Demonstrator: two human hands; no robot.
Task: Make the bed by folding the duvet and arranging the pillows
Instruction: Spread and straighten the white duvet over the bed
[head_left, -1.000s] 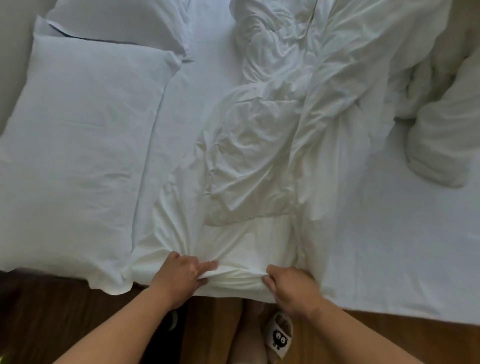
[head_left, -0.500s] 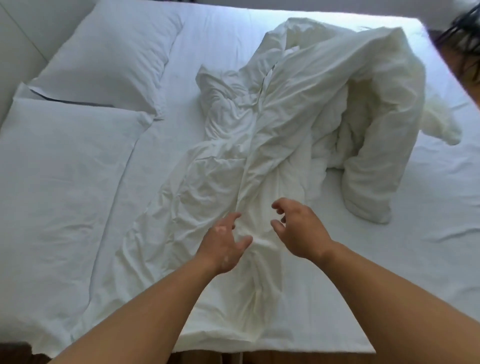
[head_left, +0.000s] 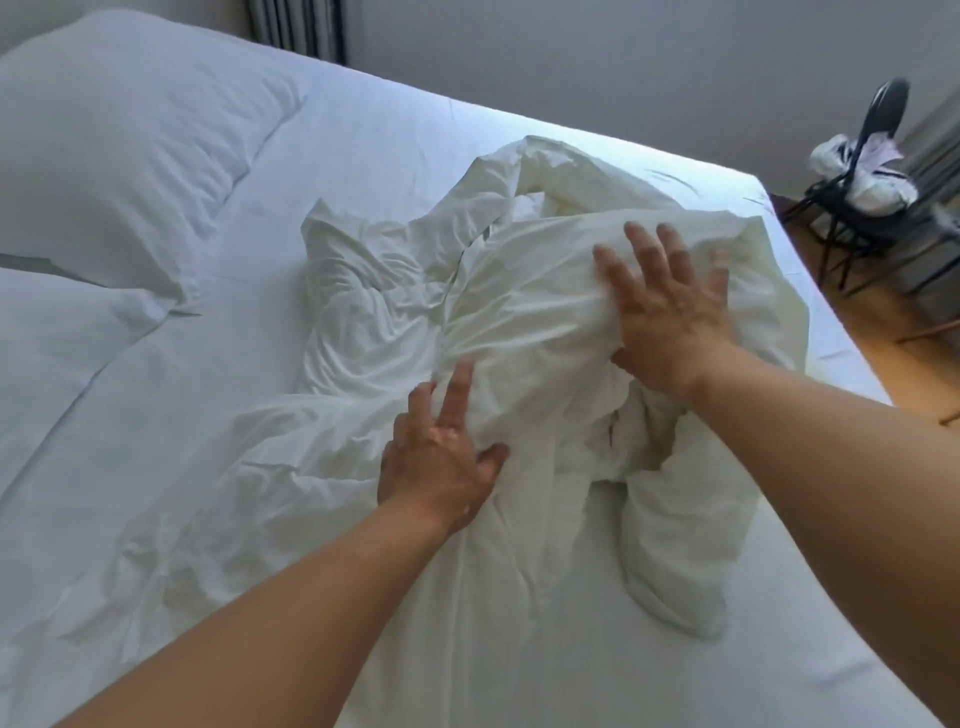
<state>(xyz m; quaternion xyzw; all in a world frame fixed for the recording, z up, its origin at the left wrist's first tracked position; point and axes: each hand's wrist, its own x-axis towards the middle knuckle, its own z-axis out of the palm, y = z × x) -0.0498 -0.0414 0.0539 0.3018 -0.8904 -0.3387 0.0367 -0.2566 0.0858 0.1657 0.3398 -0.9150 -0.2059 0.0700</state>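
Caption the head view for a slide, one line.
Left hand and right hand, both open, on the crumpled white duvet heaped on the bed.

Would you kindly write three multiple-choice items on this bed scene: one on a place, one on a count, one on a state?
1. Where does the right hand rest? A on the duvet B on a pillow C in the air
2. How many pillows show? A one B two C four
3. How does the duvet lie? A folded flat B crumpled C rolled tight
1 A, it presses the raised bundle. 2 B, both lie at left. 3 B, bunched and creased.
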